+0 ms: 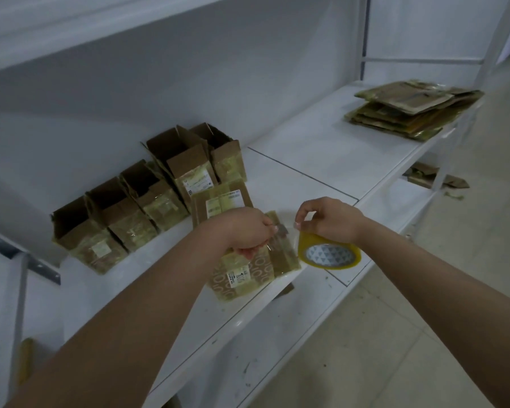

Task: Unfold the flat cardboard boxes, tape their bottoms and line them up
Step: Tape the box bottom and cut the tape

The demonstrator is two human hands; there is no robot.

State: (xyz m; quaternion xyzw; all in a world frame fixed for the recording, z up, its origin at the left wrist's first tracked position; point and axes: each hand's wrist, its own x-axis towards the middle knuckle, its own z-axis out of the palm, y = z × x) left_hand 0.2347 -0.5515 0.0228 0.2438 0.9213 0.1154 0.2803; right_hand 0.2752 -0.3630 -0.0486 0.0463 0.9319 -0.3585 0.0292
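On a white shelf [321, 148], seen from above by the person working, two bare arms reach in from the bottom of the view. The left hand [245, 231] has its fingers curled down onto a box [248, 272] lying at the shelf's front edge, pinching something small and grey at the box's top; what that is cannot be made out. The box is brown card covered in glossy yellowish tape, with a white label on its near face. The right hand [327, 220] is just to the right of the left, gripping a roll of tape [329, 253] by its upper rim, thumb and forefinger pinched together at the side nearest the box. The roll is yellow with a white patterned core, and hangs tilted over the shelf's front edge, just beside the box.

Behind the hands, another closed box [221, 198] stands upright. To the left, a row [136, 198] of five opened boxes runs diagonally along the shelf toward the back wall, their top flaps up and their dark insides showing, sides touching. Far right on the shelf, well apart from the hands, lies a stack [412, 108] of flat boxes. Card scraps [433, 176] lie on the pale floor beyond the shelf.
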